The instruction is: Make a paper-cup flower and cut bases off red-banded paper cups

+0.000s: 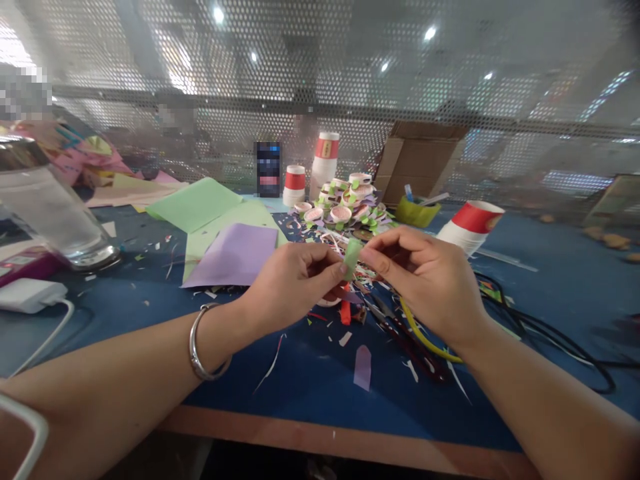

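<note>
Over the blue littered worktop (300, 380), our left hand (290, 283) and right hand (427, 283) pinch a pale-green paper strip (352, 257), apparently mid-fold; creasing calls for a firm grip.

Blue table (310, 387) littered with scraps (362, 367). Green sheets (195, 203) and purple sheet (235, 253) left of centre. Jar (50, 213) at left edge. Cups (295, 185) and box (420, 157) along far edge. Cables (550, 333) toward right edge.

Left hand (295, 283) and right hand (425, 280) pinch a green paper strip (352, 258) above the blue table (310, 373).
</note>
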Available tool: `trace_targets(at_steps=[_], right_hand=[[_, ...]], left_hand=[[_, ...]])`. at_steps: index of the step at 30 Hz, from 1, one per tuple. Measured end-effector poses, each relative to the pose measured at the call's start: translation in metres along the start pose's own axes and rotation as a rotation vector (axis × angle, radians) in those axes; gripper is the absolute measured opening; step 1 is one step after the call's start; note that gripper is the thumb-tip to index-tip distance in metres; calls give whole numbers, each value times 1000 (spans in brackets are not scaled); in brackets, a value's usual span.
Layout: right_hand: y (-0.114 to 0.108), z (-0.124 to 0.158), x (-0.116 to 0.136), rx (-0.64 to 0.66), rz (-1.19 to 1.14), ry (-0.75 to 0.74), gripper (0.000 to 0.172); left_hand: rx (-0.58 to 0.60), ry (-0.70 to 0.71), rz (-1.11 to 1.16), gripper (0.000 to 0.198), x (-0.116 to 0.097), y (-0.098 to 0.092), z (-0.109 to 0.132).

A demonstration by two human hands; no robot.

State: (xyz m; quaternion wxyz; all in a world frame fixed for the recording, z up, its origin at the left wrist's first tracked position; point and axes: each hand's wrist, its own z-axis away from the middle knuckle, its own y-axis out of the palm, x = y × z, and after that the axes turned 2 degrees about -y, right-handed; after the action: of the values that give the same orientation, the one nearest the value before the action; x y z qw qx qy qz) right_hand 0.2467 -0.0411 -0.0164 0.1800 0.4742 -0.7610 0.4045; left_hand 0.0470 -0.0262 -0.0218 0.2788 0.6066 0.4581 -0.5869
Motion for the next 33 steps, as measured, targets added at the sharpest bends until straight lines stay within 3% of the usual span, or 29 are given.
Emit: trace_targets(at_steps=[18,26,33], right_hand=[[-1,-3,0,43,-225,87,9],[-1,-2,1,15,-234,81,13],[1,-3,1,26,-246,91,9]], left_hand=[[27,38,-197,17,3,-1,0],[29,30,-120,18,5,-1,0],[35,102,-291,23,4,-1,-1]])
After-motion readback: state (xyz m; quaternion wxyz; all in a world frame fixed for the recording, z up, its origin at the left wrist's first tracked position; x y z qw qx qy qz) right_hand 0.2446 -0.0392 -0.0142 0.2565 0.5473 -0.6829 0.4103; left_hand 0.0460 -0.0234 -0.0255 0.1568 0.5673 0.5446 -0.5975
